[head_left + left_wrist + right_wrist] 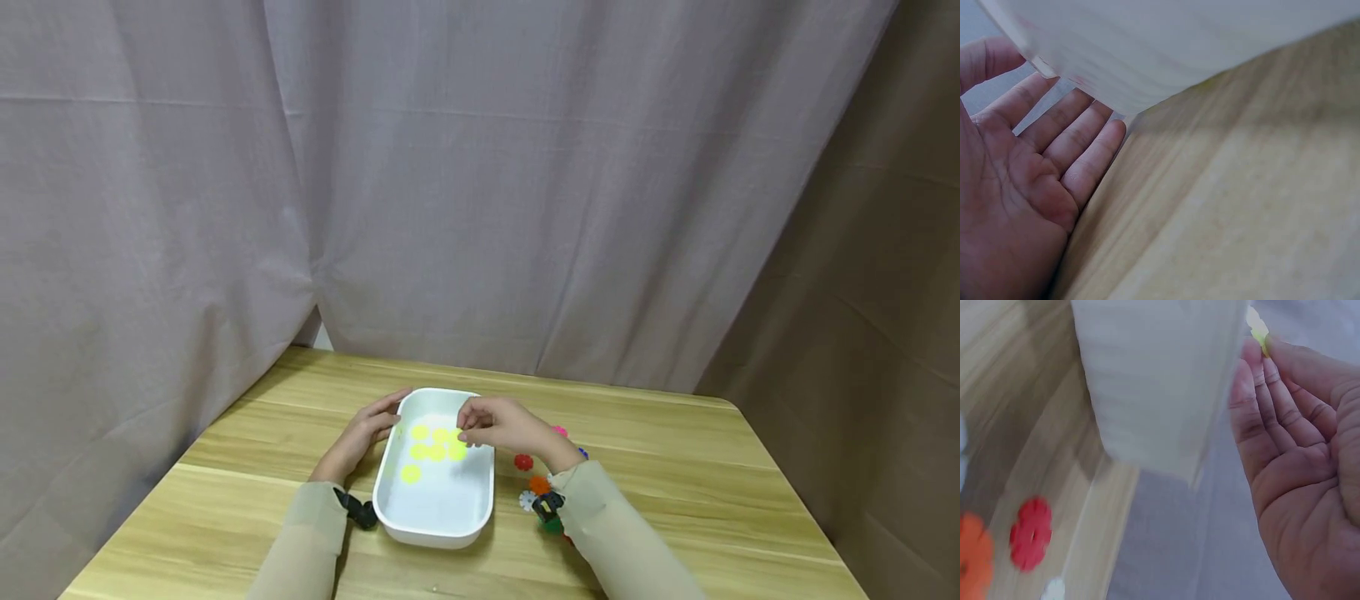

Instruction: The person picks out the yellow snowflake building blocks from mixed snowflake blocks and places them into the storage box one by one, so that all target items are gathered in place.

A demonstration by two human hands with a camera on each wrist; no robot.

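Observation:
A white tray (435,500) lies on the table with several yellow plastic snowflake discs (410,474) spread on its floor. My left hand (367,429) rests at the tray's left side, near its far corner. In the left wrist view the fingers (1085,134) are fairly straight beside the tray wall (1147,50), and the thumb meets the rim. Over the tray's right side, my right hand (502,423) pinches a yellow snowflake disc (1258,328) between thumb and fingertips; the other fingers are loosely bent.
Right of the tray lie loose discs: red (523,462), orange (539,484), white (528,500), pink (560,431) and others partly under my right wrist. A grey curtain (480,208) hangs behind the wooden table (660,467).

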